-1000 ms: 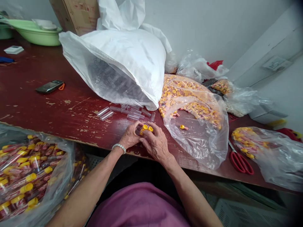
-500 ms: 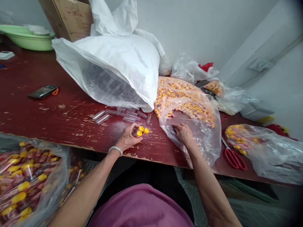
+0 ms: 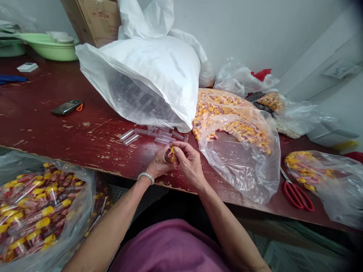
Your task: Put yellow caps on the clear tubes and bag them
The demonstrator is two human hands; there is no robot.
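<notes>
Just above the table's front edge, my left hand point(image 3: 159, 163) is closed around small yellow-capped tubes point(image 3: 170, 156) with dark red contents. My right hand point(image 3: 189, 160) meets it there, thumb and forefinger pinched on the yellow top; how many tubes are in the grip is hidden. Several clear empty tubes point(image 3: 164, 140) lie loose just beyond my hands. They lie at the mouth of a large white sack point(image 3: 159, 68), which holds more of them. To the right spreads a clear plastic bag point(image 3: 244, 173) with many small yellow-and-red pieces point(image 3: 224, 109).
Red-handled scissors point(image 3: 297, 195) lie at the right beside another bag of yellow pieces point(image 3: 306, 168). A phone-like black device point(image 3: 66, 107) and a green basin point(image 3: 52, 51) are on the left. Below the table edge at left, a bag point(image 3: 89, 189) holds many filled yellow-capped tubes.
My right hand has left the clear bag and moved left to the tubes in my left hand. The tubes are turned, and the yellow tops are now mostly covered. The view has shifted slightly left.
</notes>
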